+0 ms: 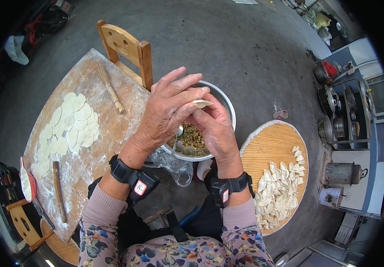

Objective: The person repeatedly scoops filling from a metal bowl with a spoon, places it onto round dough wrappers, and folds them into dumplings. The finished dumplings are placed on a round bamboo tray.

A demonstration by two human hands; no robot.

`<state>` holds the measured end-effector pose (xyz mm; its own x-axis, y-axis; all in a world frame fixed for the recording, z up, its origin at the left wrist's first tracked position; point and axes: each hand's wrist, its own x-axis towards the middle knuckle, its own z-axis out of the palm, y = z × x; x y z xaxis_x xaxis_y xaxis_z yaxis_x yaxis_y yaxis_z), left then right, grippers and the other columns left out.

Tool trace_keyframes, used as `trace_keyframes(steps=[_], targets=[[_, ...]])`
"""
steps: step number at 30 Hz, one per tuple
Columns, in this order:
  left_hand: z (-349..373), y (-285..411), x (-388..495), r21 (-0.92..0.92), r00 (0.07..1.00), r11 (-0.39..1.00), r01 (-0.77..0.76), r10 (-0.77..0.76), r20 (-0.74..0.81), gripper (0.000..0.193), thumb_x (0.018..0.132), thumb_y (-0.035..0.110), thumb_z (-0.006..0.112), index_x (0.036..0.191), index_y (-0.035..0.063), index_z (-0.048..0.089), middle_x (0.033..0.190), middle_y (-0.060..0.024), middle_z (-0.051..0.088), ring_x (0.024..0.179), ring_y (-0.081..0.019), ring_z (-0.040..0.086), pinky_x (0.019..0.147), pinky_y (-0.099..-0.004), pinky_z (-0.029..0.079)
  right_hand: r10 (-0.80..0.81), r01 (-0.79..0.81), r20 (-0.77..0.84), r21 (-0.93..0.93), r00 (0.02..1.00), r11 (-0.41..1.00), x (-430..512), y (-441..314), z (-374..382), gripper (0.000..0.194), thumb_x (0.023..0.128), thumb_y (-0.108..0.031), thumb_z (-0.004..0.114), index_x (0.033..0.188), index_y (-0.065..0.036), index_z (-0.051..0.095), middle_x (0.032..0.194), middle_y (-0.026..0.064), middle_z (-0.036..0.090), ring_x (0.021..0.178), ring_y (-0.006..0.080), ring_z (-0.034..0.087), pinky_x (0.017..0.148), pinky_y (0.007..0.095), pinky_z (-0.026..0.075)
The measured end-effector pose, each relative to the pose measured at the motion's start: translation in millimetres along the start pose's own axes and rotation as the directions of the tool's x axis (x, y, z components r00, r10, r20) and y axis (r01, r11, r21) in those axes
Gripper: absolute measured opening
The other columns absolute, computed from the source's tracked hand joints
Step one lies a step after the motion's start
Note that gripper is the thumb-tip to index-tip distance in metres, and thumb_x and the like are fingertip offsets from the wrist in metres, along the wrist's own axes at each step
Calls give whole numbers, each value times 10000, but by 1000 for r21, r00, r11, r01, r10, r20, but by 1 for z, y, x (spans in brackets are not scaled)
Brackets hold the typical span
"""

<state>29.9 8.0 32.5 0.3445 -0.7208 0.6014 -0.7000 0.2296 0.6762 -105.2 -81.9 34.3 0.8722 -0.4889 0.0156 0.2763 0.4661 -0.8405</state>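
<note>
My left hand (173,103) and my right hand (216,125) meet over a metal bowl (229,100), their fingertips pinching one folded dumpling (202,103) between them. Chopped filling (192,135) lies in the bowl, and a metal spoon (178,130) stands in it. To the left, overlapping round dough wrappers (73,116) rest on a floured wooden board (122,133), along with a rolling pin (59,192) and a small straw whisk broom (110,88). On the right, many shaped dumplings (277,190) sit on a round reed tray (262,143). My palms are mostly hidden.
A wooden chair (125,41) stands behind the board. A red scoop of flour (28,183) is at the board's left edge. A clear plastic bag (175,167) hangs below the bowl. A cup (280,114) lies beyond the tray. Pots (339,126) fill a rack at far right.
</note>
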Motion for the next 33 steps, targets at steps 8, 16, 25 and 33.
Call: trace_keyframes(steps=[8, 16, 25, 33], targets=[[-2, 1, -1, 92, 999, 995, -34, 33, 11, 322, 994, 384, 571, 1178, 180, 738, 1370, -35, 635, 1393, -323, 446, 1117, -451, 320, 7, -6, 15, -47, 1000, 999, 1, -1, -4, 369, 986, -139, 647, 1324, -27, 549, 1232, 82, 636, 1119, 168, 646, 981, 326, 548], [-4, -3, -1, 115, 995, 991, -69, 60, 78, 339, 979, 409, 582, 1196, 197, 733, 1386, -31, 623, 1384, -317, 454, 1107, -448, 327, 26, -26, -1, 71, 1000, 997, 1, 2, -2, 373, 988, -141, 644, 1330, -36, 540, 1239, 84, 634, 1118, 166, 647, 987, 338, 551], [3, 2, -1, 65, 997, 998, 3, 2, -79, 334, 982, 415, 581, 1174, 195, 744, 1397, -28, 618, 1390, -309, 449, 1107, -438, 321, 38, -38, -1, 119, 999, 992, 0, 1, -5, 364, 977, -124, 651, 1316, -38, 550, 1217, 74, 640, 1118, 168, 647, 980, 350, 552], [-4, 0, -1, 160, 995, 984, -80, 70, 66, 366, 978, 438, 574, 1166, 173, 743, 1395, -34, 618, 1398, -311, 441, 1108, -449, 315, 41, -38, -11, 168, 999, 985, 0, 6, -5, 361, 975, -116, 646, 1313, -37, 551, 1205, 76, 640, 1110, 168, 647, 991, 351, 543]])
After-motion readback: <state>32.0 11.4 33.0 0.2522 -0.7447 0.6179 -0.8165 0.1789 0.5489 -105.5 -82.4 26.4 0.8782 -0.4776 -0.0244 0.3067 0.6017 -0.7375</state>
